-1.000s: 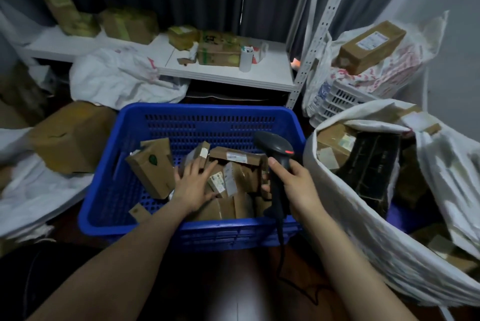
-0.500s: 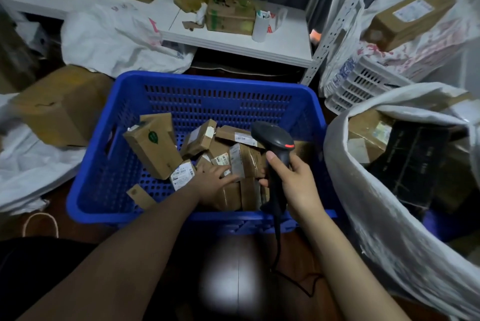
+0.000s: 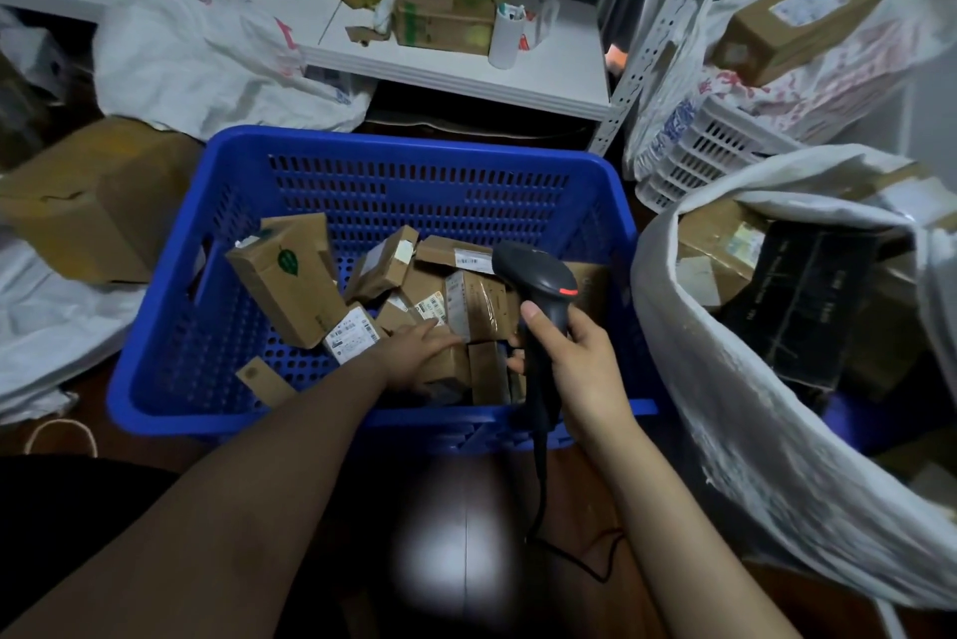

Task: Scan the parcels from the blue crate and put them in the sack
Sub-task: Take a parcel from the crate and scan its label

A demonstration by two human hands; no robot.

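The blue crate (image 3: 171,395) sits in front of me and holds several small cardboard parcels (image 3: 290,286). My left hand (image 3: 419,353) reaches into the crate and lies flat on a brown parcel (image 3: 450,364) near the front wall, fingers apart; I cannot tell whether it grips it. My right hand (image 3: 575,359) is closed around the handle of a black barcode scanner (image 3: 538,276), whose head points over the parcels. The white sack (image 3: 735,431) stands open at the right, with boxes inside.
A white low shelf (image 3: 466,68) with boxes and a white cup stands behind the crate. A large cardboard box (image 3: 98,203) and white bags lie at the left. A white basket (image 3: 704,156) and a perforated rack post (image 3: 642,48) stand at the right rear. The scanner cable trails over the dark floor.
My left hand slid from the parcels in the crate's middle toward the front wall, onto a lower parcel. The head camera tilted down and closer. The right hand kept the scanner.
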